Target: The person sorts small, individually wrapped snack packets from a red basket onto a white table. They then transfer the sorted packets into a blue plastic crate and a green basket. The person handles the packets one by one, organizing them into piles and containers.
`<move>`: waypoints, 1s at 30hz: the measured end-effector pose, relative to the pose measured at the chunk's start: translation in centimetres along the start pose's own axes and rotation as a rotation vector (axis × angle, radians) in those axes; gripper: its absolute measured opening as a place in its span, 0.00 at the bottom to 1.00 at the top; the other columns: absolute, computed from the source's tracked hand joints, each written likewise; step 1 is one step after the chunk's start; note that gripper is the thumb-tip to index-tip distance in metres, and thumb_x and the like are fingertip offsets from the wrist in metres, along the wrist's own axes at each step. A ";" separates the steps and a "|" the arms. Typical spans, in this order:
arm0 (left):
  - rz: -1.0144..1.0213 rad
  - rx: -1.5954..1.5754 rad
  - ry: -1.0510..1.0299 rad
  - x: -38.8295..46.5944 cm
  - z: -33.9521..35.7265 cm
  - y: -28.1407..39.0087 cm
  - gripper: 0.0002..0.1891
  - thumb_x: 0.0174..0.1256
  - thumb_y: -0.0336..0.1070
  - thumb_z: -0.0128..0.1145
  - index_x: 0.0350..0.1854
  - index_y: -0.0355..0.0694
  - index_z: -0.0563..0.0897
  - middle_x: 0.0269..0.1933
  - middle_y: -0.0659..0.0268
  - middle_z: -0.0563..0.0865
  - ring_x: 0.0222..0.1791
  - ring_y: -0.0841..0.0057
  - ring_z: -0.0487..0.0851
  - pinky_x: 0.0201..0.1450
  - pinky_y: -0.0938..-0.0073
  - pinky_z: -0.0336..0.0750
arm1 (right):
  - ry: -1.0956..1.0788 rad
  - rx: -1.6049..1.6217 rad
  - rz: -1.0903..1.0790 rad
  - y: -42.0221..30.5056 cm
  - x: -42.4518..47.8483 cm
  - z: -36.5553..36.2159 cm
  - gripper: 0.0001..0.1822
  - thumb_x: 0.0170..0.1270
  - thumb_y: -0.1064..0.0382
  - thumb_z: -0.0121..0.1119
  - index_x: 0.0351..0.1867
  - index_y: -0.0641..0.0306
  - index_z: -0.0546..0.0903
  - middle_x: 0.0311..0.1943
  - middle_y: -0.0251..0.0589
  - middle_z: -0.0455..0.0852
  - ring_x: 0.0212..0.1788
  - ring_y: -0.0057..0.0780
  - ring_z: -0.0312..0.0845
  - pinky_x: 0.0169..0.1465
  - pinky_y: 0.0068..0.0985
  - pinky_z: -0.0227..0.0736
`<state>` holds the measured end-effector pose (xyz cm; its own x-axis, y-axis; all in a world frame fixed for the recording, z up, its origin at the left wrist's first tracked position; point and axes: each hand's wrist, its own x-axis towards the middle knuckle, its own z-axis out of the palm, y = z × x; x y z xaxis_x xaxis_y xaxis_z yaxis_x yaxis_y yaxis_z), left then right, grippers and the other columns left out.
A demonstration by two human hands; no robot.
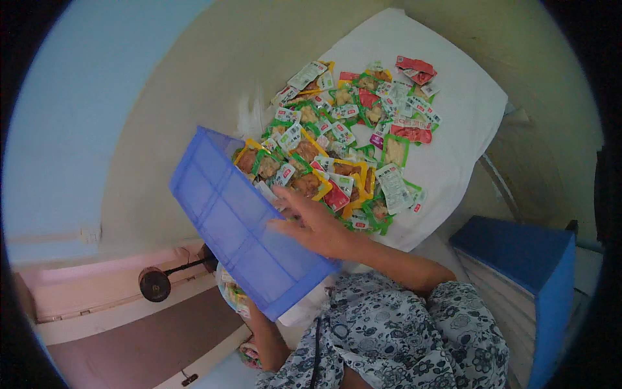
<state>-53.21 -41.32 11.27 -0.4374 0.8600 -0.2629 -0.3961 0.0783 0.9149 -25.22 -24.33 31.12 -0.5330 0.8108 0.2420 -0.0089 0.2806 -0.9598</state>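
A blue translucent plastic basket [243,228] is tilted on its side, its outer face towards me and its far rim against the pile. My right hand [311,226] reaches over the rim beside the packets, thumb and fingers apart. Whether it touches the rim I cannot tell. My left hand is hidden behind the lower end of the basket; only the forearm shows. Many vacuum-sealed food packets [345,124] with green, yellow and red edges lie heaped on a white cloth-covered table [452,116]. A red packet [417,69] lies near the far side.
More packets [238,294] sit in a round container behind the basket's lower end, partly hidden. A blue box-like piece of furniture [515,257] stands at right. A dark rod with a round end [154,284] is at left. The wall [204,92] borders the table.
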 end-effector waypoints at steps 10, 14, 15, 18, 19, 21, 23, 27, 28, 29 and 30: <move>-0.240 -0.337 0.033 -1.8 8.1 -1.5 0.25 0.72 0.43 0.51 0.67 0.38 0.66 0.59 0.59 0.75 0.58 0.68 0.75 0.58 0.63 0.74 | -0.268 0.424 0.187 0.3 2.8 -0.7 0.25 0.59 0.65 0.62 0.58 0.68 0.72 0.49 0.42 0.81 0.52 0.27 0.77 0.56 0.27 0.73; -0.246 -0.394 0.036 -0.5 10.8 -0.3 0.26 0.71 0.44 0.52 0.67 0.38 0.67 0.59 0.60 0.76 0.57 0.67 0.76 0.58 0.64 0.74 | -0.170 0.670 0.323 -0.8 3.4 -5.6 0.20 0.60 0.67 0.60 0.54 0.69 0.74 0.49 0.43 0.82 0.50 0.28 0.80 0.55 0.27 0.75; -0.233 -0.401 0.048 -0.3 11.4 0.2 0.26 0.71 0.44 0.52 0.67 0.38 0.67 0.59 0.60 0.76 0.57 0.67 0.76 0.57 0.64 0.74 | -0.162 0.727 0.330 -0.8 3.5 -6.9 0.20 0.61 0.67 0.59 0.54 0.70 0.74 0.49 0.44 0.82 0.49 0.28 0.80 0.54 0.27 0.75; -0.203 -0.391 0.017 0.8 14.2 2.2 0.26 0.71 0.45 0.52 0.66 0.39 0.67 0.58 0.61 0.76 0.57 0.67 0.76 0.57 0.65 0.75 | -0.071 0.744 0.378 -0.7 3.2 -11.7 0.21 0.62 0.66 0.59 0.57 0.70 0.74 0.51 0.46 0.82 0.49 0.28 0.81 0.53 0.26 0.76; -0.180 -0.371 -0.007 0.9 15.0 3.2 0.26 0.71 0.45 0.53 0.66 0.39 0.67 0.58 0.61 0.76 0.57 0.67 0.76 0.57 0.65 0.75 | -0.036 0.668 0.387 -0.4 3.2 -13.0 0.22 0.63 0.66 0.59 0.58 0.70 0.73 0.52 0.46 0.81 0.49 0.28 0.81 0.53 0.26 0.76; -0.125 -0.326 -0.063 0.7 16.3 5.0 0.27 0.71 0.45 0.52 0.68 0.40 0.64 0.60 0.61 0.75 0.58 0.67 0.75 0.58 0.63 0.73 | 0.025 0.557 0.372 0.1 2.9 -14.9 0.25 0.62 0.65 0.60 0.60 0.69 0.73 0.52 0.45 0.81 0.49 0.27 0.80 0.53 0.25 0.76; -0.068 -0.268 -0.136 0.4 17.5 6.8 0.29 0.73 0.46 0.50 0.71 0.42 0.58 0.63 0.60 0.72 0.61 0.65 0.73 0.62 0.59 0.70 | 0.084 0.504 0.390 0.2 2.3 -16.0 0.29 0.59 0.63 0.61 0.62 0.71 0.71 0.52 0.45 0.81 0.49 0.27 0.80 0.54 0.24 0.74; -0.030 -0.198 -0.096 1.0 19.4 11.1 0.28 0.72 0.42 0.51 0.71 0.41 0.60 0.62 0.60 0.73 0.59 0.67 0.75 0.60 0.62 0.72 | 0.215 0.493 0.378 -2.4 2.9 -17.1 0.35 0.55 0.59 0.61 0.64 0.75 0.69 0.54 0.46 0.80 0.50 0.28 0.79 0.56 0.24 0.72; 0.000 -0.187 -0.082 1.0 19.4 11.9 0.29 0.71 0.41 0.52 0.71 0.41 0.60 0.62 0.61 0.74 0.58 0.67 0.76 0.59 0.63 0.74 | 0.254 0.484 0.333 -2.7 3.1 -17.2 0.36 0.55 0.59 0.61 0.64 0.76 0.68 0.54 0.46 0.79 0.49 0.27 0.79 0.56 0.24 0.72; 0.030 -0.177 -0.067 1.0 19.5 12.7 0.29 0.71 0.41 0.53 0.71 0.41 0.61 0.61 0.61 0.75 0.57 0.68 0.77 0.57 0.64 0.75 | 0.257 0.494 0.283 -2.9 3.3 -17.3 0.34 0.56 0.59 0.60 0.64 0.74 0.69 0.53 0.45 0.80 0.49 0.27 0.79 0.55 0.23 0.72; 0.060 -0.188 -0.039 0.7 20.4 14.2 0.28 0.70 0.38 0.53 0.71 0.40 0.61 0.60 0.61 0.76 0.56 0.69 0.78 0.57 0.66 0.75 | 0.271 0.505 0.241 -3.2 3.0 -17.6 0.33 0.57 0.60 0.60 0.64 0.73 0.70 0.53 0.44 0.80 0.49 0.26 0.79 0.55 0.22 0.72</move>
<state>-42.68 -29.29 30.36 -0.4350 0.8792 -0.1944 -0.5155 -0.0662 0.8543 -11.89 -13.73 37.38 -0.3365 0.9413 -0.0263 -0.3493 -0.1507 -0.9248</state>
